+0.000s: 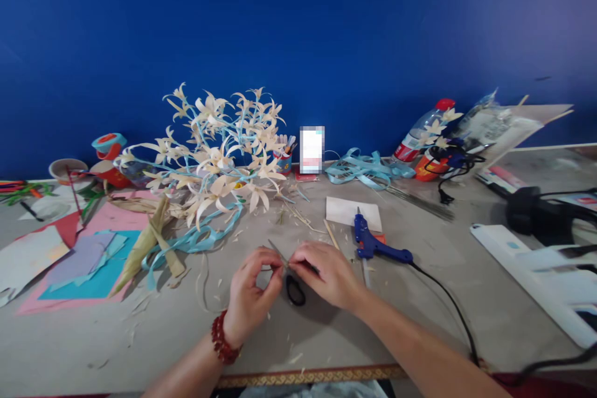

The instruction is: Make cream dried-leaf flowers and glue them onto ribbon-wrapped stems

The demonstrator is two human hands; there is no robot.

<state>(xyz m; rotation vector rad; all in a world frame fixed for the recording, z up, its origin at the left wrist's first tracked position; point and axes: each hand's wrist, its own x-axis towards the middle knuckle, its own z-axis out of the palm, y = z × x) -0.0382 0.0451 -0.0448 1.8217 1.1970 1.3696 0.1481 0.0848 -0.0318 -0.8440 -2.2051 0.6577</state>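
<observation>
Bare forearms come in from the bottom edge, cut off by the frame, crossing a patterned gold trim [308,377] along the counter [177,339]. And look at the fingertips: left hand [254,283], wearing a red beaded bracelet [224,337], meets right hand [326,273] almost tip to tip. Each grip is closed, thumb against forefinger, on a small slender piece [286,265] right between them, too tiny and too covered to name. Just beneath, scissors [298,302] show one black loop and a bit of blade; the rest is lost under the fingers. Over to the right, a blue glue gun [366,247] sits with its nozzle over white card [340,208], its cord running away until it slips out of sight near the front edge. Farther right, a white power strip [501,258] is smeared by blur, the leads around it a tangle. Back left, pale artificial flowers [224,185] on light-blue stems spread wide, partly screening a pen cup [284,165]; whatever supports them can't be seen. Beside that cup, a bright upright screen [311,149] is pixelated beyond reading. And the red-capped bottle [417,130] leans back, partly covered by more blossoms.
</observation>
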